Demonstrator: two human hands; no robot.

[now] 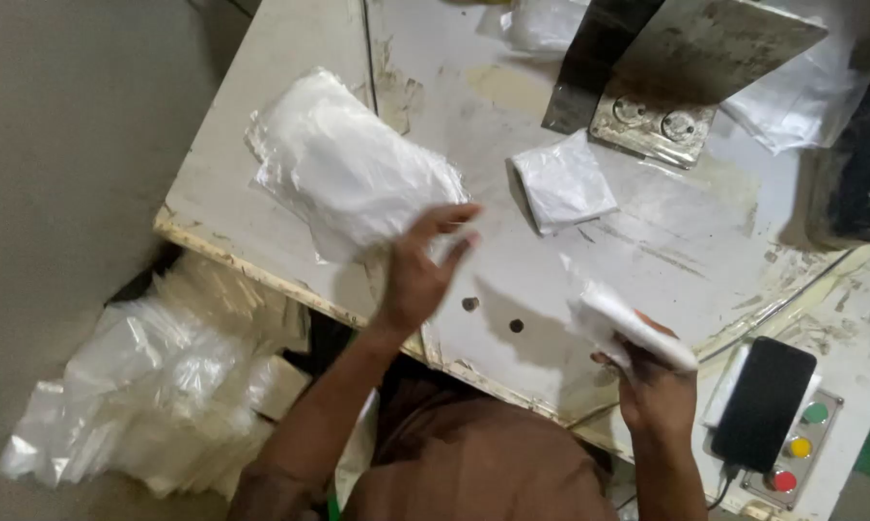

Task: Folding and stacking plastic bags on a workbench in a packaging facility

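My left hand point(423, 268) reaches over the worn white table point(290, 58) with fingers spread, touching the near edge of a stack of clear plastic bags point(343, 169). Whether it grips a bag is unclear. My right hand point(652, 371) is closed around a folded white plastic bag point(620, 323) above the table's front edge. A small folded bag point(562, 183) lies flat in the middle of the table, just below the metal press foot point(655, 123).
A dark metal plate point(695, 39) slants over the table's back. More bags point(801, 96) lie at the right back. A black phone point(765, 400) rests on a control box with green, yellow and red buttons point(800, 449). Loose plastic bags point(155, 376) pile on the floor at left.
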